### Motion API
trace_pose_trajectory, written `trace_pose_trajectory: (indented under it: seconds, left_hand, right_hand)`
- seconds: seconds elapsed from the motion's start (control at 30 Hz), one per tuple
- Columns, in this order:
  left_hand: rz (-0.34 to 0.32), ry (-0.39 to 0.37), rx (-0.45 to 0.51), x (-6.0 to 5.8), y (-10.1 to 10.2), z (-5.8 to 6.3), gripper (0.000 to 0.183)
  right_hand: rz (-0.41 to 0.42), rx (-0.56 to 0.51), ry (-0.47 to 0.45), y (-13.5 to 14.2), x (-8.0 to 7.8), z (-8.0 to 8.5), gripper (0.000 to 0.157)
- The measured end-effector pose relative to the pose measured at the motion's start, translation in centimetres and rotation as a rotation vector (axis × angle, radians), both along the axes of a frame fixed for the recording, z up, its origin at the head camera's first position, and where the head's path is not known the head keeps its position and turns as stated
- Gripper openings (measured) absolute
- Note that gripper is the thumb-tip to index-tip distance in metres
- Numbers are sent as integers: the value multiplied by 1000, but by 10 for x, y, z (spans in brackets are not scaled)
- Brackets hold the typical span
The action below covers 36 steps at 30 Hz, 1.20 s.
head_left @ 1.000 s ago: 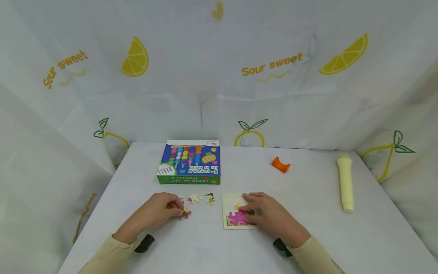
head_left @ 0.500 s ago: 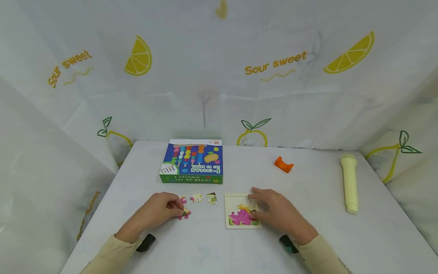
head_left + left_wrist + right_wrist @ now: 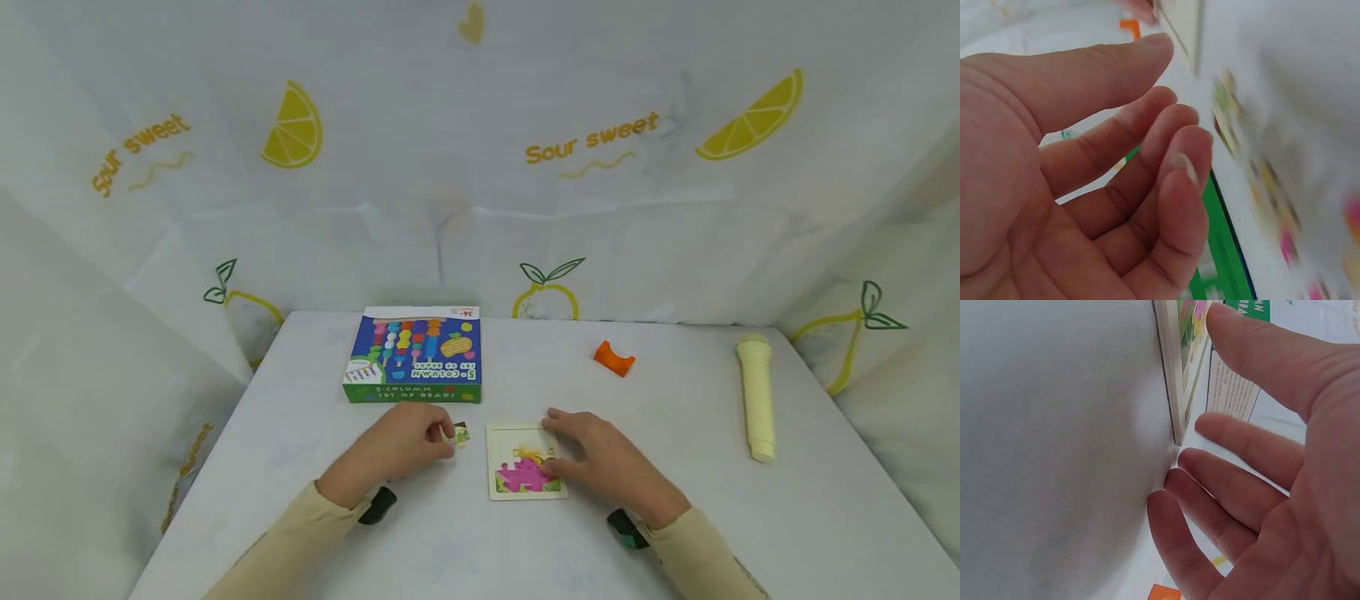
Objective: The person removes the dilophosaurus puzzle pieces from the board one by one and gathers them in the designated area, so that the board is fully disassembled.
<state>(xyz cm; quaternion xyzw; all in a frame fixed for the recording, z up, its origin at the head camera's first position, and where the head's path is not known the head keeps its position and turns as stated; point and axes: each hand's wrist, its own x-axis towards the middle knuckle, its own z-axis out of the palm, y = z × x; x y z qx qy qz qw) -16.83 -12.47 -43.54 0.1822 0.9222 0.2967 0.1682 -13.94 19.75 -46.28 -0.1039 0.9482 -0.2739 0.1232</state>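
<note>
My left hand (image 3: 405, 440) is over the table left of a small wooden puzzle tray (image 3: 516, 437). Its fingers are loosely curled, and the left wrist view shows nothing between thumb and fingers. A loose jigsaw piece (image 3: 462, 434) with green on it lies right by these fingertips. More loose jigsaw pieces (image 3: 1272, 194) show blurred in the left wrist view; the hand hides them in the head view. Pink and green pieces (image 3: 525, 476) fill the tray's lower part. My right hand (image 3: 603, 462) is at the tray's right edge, thumb tip over the pieces, other fingers spread and relaxed.
Behind the left hand stands a blue and green bead-set box (image 3: 414, 354). An orange curved block (image 3: 614, 359) lies at the back, right of the middle. A pale yellow baton-shaped thing (image 3: 757, 400) lies far right. White printed cloth (image 3: 450, 167) hangs behind the table.
My left hand has moved right, from the leftmost loose pieces to beside the green one. The right hand's fingers have lifted back from the tray's middle to its right edge.
</note>
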Motion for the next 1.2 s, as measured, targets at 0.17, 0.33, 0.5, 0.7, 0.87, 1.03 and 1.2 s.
trace_pose_trajectory:
  seconds: [0.17, 0.33, 0.5, 0.7, 0.87, 1.03, 1.2]
  left_hand:
    - [-110, 3, -63, -4, 55, -4, 20]
    - [-156, 20, -108, -6, 88, -10, 26]
    - [-168, 57, -135, -3, 100, -14, 30]
    - [-142, 24, -120, -3, 103, -15, 31]
    - [-122, -5, -103, -2, 103, -18, 31]
    - [-115, -13, -86, -1, 103, -16, 31]
    - [-96, -46, -49, -3, 103, -16, 33]
  right_hand:
    - [6, -1, -4, 1, -1, 1, 46]
    - [47, -8, 21, 1, -1, 3, 30]
    - [71, 15, 38, -1, 0, 5, 33]
    - [81, 24, 57, 0, 4, 6, 28]
    - [105, 19, 74, 1, 4, 4, 28]
    - [111, 22, 79, 1, 3, 3, 29]
    - [109, 26, 82, 2, 3, 3, 29]
